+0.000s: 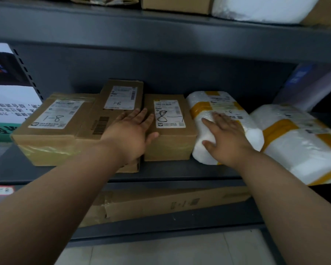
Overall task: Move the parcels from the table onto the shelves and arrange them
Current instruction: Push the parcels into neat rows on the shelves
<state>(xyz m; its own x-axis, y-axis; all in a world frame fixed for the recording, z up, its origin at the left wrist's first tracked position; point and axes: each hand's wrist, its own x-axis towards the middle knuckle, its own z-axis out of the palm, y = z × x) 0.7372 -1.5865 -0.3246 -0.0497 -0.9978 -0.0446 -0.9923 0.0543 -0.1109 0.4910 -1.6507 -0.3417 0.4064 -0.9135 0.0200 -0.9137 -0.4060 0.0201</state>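
Note:
On the middle shelf (180,172) stand three brown cardboard parcels in a row: a left one (52,131) marked 1-8, a long middle one (118,96), and a small one (172,138) marked 8-1. My left hand (130,132) lies flat with straight fingers over the middle box, its thumb against the small box's left edge. To the right lies a white bubble-wrapped parcel (210,108) with yellow tape. My right hand (225,138) rests open on top of it, fingers spread. A second white parcel (302,146) lies at the far right.
The upper shelf (161,31) carries more cardboard boxes and a white bag (262,8). A long flat carton (170,203) lies on the lower shelf. A printed sign (6,104) is left of the rack's upright. Pale floor tiles (161,249) show below.

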